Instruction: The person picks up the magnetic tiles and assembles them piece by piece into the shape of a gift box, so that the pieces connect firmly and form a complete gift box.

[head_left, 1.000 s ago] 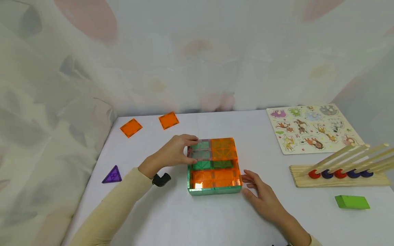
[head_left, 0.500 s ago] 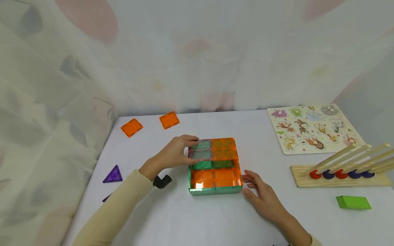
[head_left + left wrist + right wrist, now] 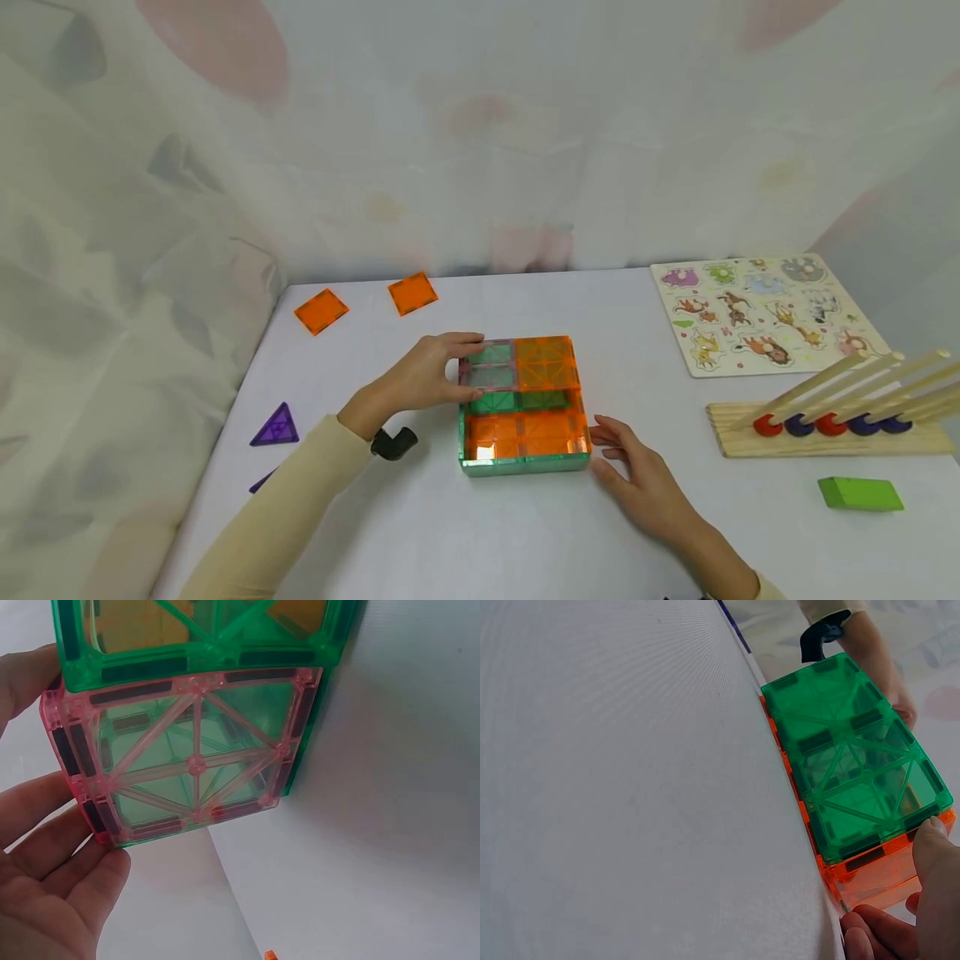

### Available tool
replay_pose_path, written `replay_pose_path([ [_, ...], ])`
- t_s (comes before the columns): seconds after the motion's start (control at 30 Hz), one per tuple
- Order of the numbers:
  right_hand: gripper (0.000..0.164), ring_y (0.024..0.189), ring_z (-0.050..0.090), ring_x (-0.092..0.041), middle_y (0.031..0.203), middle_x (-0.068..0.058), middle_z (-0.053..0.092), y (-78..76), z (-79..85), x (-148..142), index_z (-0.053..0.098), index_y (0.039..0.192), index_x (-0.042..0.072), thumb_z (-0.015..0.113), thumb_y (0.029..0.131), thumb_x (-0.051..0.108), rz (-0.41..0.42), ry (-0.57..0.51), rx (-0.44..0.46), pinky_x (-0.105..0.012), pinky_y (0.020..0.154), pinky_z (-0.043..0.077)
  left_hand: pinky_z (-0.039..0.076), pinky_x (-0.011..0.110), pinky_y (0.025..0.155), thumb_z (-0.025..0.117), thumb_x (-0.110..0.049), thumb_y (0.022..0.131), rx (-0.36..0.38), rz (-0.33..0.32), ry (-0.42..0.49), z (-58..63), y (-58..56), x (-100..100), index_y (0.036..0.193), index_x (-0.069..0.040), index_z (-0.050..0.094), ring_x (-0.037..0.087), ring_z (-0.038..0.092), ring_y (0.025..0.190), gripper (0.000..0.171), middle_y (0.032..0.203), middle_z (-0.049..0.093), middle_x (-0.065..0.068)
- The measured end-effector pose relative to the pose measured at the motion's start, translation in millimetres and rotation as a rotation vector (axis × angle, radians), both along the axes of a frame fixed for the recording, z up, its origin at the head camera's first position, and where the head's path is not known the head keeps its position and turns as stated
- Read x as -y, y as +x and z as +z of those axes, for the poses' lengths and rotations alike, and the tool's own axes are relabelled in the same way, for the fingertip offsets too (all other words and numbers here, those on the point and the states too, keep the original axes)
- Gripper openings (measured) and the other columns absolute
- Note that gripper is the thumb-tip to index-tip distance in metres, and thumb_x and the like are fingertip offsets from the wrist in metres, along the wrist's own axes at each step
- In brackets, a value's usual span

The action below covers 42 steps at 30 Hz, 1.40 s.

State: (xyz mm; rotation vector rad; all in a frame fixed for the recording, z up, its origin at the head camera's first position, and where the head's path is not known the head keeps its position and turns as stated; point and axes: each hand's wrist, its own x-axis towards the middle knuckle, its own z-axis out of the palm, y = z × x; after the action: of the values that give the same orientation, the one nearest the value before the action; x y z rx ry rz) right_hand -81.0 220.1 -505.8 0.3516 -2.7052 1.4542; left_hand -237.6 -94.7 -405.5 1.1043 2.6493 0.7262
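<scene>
A low box of translucent magnetic tiles (image 3: 525,468) sits mid-table in the head view. Its walls are green and orange. Along the back of its top lie a pink magnetic tile (image 3: 489,379) and an orange magnetic tile (image 3: 545,362); the front half is uncovered. My left hand (image 3: 420,373) spans the pink tile at the left, thumb at its near edge and fingers at its far edge. In the left wrist view, fingertips touch the edge of a pink tile (image 3: 196,761). With relaxed fingers, my right hand (image 3: 637,479) touches the box's right side near the front corner.
Two orange square tiles (image 3: 322,312) lie at the back left. Purple triangular tiles (image 3: 276,425) lie by the left forearm, one partly hidden. To the right are an animal puzzle board (image 3: 765,312), a wooden peg stand (image 3: 825,442) with rings, and a green block (image 3: 861,493).
The left forearm has shifted slightly, uncovering part of a second purple triangle. Both hands stay at the box, and the tiles have not visibly moved.
</scene>
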Motion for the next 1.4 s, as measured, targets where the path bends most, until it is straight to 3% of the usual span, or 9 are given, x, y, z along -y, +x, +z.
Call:
replay_pose_path([
  [0.37,0.051,0.107,0.061,-0.011,0.125,0.008,0.061,-0.4,0.3,0.0,0.044,0.139,0.01,0.063,0.093,0.023,0.002,-0.005,-0.006,-0.02,0.092,0.049,0.04,0.048,0.108,0.08,-0.033,0.078,0.019,0.021,0.049,-5.2,0.9,0.9,0.134,-0.007,0.057,0.026,0.045,0.135,0.066,0.144,0.049,0.009],
  [0.47,0.052,0.107,0.061,-0.011,0.125,0.008,0.061,0.1,0.5,0.0,0.043,0.14,0.01,0.062,0.094,0.025,-0.001,-0.009,0.013,-0.02,0.092,0.049,0.039,0.047,0.109,0.077,-0.041,0.079,0.032,0.02,0.078,-8.8,1.6,4.6,0.135,-0.011,0.056,0.024,0.042,0.137,0.068,0.147,0.046,0.004],
  [0.63,0.052,0.108,0.06,-0.01,0.126,0.008,0.061,0.8,-0.2,-0.6,0.042,0.14,0.011,0.062,0.094,0.025,-0.004,-0.014,0.025,-0.019,0.093,0.049,0.038,0.049,0.11,0.07,-0.05,0.083,0.022,0.118,0.162,-13.2,-4.0,19.1,0.136,-0.011,0.055,0.023,0.042,0.137,0.067,0.147,0.047,0.004],
  [0.77,0.052,0.109,0.06,-0.011,0.126,0.008,0.061,0.2,0.3,-1.0,0.042,0.14,0.01,0.062,0.094,0.024,-0.004,-0.014,0.019,-0.019,0.093,0.049,0.036,0.05,0.111,0.069,-0.038,0.087,-0.006,0.301,0.161,-17.3,-26.5,40.6,0.136,-0.006,0.053,0.029,0.044,0.136,0.061,0.144,0.05,0.009],
  [0.9,0.052,0.11,0.06,-0.011,0.125,0.008,0.061,0.3,0.8,1.3,0.042,0.14,0.011,0.063,0.094,0.024,0.002,-0.024,0.018,-0.02,0.092,0.049,0.031,0.051,0.113,0.068,-0.039,0.089,0.056,0.502,0.07,-30.5,-59.3,70.5,0.142,-0.004,0.045,0.034,0.038,0.138,0.068,0.147,0.045,0.014],
  [1.1,0.053,0.11,0.06,-0.012,0.125,0.009,0.061,1.0,-2.1,5.9,0.042,0.141,0.01,0.062,0.094,0.023,0.034,-0.054,0.019,-0.023,0.092,0.05,0.021,0.06,0.114,0.063,-0.046,0.089,0.144,0.667,-0.134,-61.2,-103.5,104.5,0.152,-0.003,0.02,0.046,0.019,0.143,0.088,0.159,0.014,0.022],
  [1.2,0.053,0.111,0.06,-0.012,0.125,0.009,0.06,0.8,-4.4,7.6,0.041,0.141,0.01,0.062,0.094,0.024,0.05,-0.06,0.01,-0.023,0.092,0.05,0.016,0.065,0.112,0.062,-0.051,0.089,0.179,0.697,-0.164,-72.6,-118.4,112.3,0.155,-0.008,0.006,0.05,0.01,0.143,0.096,0.16,-0.004,0.021],
  [1.27,0.053,0.11,0.06,-0.013,0.125,0.009,0.06,0.5,-5.1,6.6,0.042,0.141,0.009,0.062,0.094,0.023,0.042,-0.058,-0.007,-0.024,0.092,0.051,0.016,0.066,0.112,0.061,-0.053,0.088,0.177,0.684,-0.145,-77.3,-128.0,110.5,0.155,-0.008,0.002,0.05,0.008,0.143,0.1,0.16,-0.006,0.021],
  [1.4,0.053,0.108,0.061,-0.014,0.125,0.008,0.061,-0.1,-4.3,1.8,0.043,0.14,0.008,0.063,0.093,0.02,0.02,-0.036,-0.039,-0.025,0.091,0.051,0.021,0.061,0.113,0.064,-0.05,0.088,0.113,0.606,-0.094,-83.1,-146.0,98.9,0.152,0.0,0.013,0.048,0.022,0.14,0.096,0.157,0.013,0.027],
])
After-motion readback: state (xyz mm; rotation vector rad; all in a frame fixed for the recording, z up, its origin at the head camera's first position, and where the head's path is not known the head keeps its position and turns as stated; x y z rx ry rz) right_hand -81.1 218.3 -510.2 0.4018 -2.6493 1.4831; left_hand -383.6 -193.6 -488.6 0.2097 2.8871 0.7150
